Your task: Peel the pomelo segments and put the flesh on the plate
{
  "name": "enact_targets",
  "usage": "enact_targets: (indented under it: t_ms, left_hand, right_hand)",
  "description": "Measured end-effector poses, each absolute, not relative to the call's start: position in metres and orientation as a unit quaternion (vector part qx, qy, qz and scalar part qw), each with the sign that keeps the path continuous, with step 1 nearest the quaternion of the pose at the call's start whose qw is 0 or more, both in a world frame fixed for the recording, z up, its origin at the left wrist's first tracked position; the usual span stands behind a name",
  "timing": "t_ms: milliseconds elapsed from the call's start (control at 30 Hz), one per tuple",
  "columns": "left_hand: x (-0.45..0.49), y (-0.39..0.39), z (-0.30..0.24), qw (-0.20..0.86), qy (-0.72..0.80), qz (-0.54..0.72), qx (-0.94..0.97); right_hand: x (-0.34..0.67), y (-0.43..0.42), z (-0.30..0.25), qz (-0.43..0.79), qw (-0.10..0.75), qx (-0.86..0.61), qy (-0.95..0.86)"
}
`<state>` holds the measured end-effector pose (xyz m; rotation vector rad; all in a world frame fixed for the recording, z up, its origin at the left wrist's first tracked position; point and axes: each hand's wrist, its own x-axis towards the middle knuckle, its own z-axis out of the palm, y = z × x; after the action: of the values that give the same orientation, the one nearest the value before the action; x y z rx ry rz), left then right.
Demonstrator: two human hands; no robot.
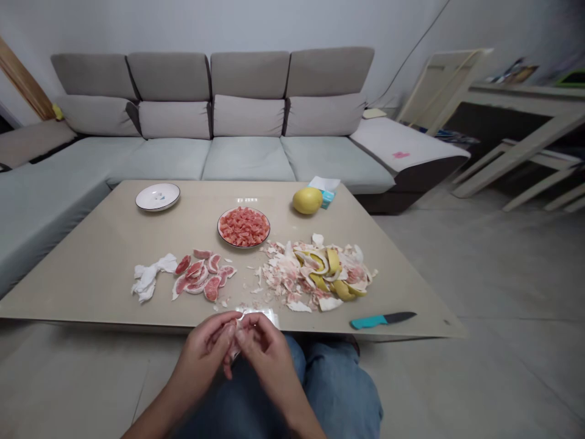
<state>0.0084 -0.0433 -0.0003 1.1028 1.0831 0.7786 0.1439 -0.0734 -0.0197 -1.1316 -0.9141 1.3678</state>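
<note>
My left hand (pixel 203 349) and my right hand (pixel 267 360) are held together above my lap, just in front of the table edge, both pinching a pink pomelo segment (pixel 232 347). Its pulp is mostly hidden by my fingers. Beyond them, a plate of pink pulp pieces (pixel 244 227) sits mid-table. Peeled segments in white membrane (pixel 201 274) lie to its near left, and a heap of yellow-white pomelo rind (pixel 315 274) lies to its near right. A whole yellow pomelo (pixel 308 200) sits at the far side. A teal-handled knife (pixel 382 319) lies near the right edge.
The beige tabletop (pixel 86 268) also holds crumpled white tissue (pixel 150 277), an empty white plate (pixel 158 197) and a tissue packet (pixel 325 191). A grey sectional sofa (pixel 247 158) runs behind it. My jeans-covered knees (pixel 338 390) are below; a white shelf stands at right.
</note>
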Motion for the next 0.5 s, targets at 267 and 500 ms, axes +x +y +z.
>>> enact_targets:
  t_ms: [267, 500]
  left_hand:
    - [0.0106, -0.0412, -0.0069, 0.694, 0.449, 0.357, 0.436]
    - [0.0117, -0.0401, -0.0058, 0.706, 0.422, 0.378, 0.424]
  right_hand:
    - [0.1396, -0.0718, -0.0121, 0.545, 0.55, -0.492, -0.397]
    - [0.1364, -0.0755, -0.0172, 0.573, 0.593, -0.444, -0.35]
